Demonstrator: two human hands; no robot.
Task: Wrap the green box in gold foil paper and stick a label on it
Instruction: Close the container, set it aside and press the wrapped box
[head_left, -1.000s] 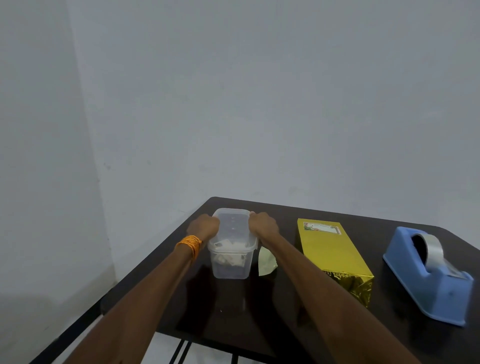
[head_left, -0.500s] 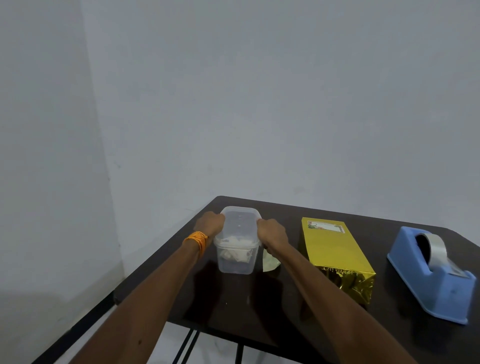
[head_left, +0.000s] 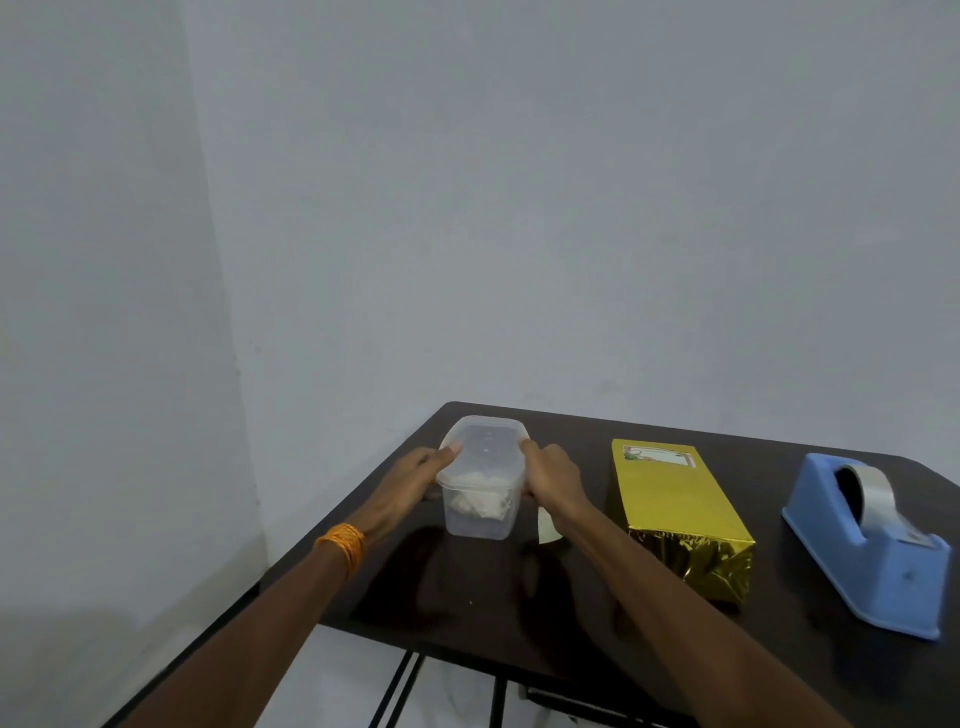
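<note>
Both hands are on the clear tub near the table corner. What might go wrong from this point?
1. The tub stands close to the table's far left corner; a push from the left hand or right hand might slide it off.
2. The right forearm lies beside the gold box and may nudge it.

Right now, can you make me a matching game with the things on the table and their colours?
Things:
1. wrapped box
2. tape dispenser
3. plastic tub
4. wristband

Colours:
A. orange
B. see-through
C. blue
D. gold

Right pairs: 1-D, 2-C, 3-B, 4-A. The left hand and right hand hold the tub on both sides, and the wristband is on the left arm.
</note>
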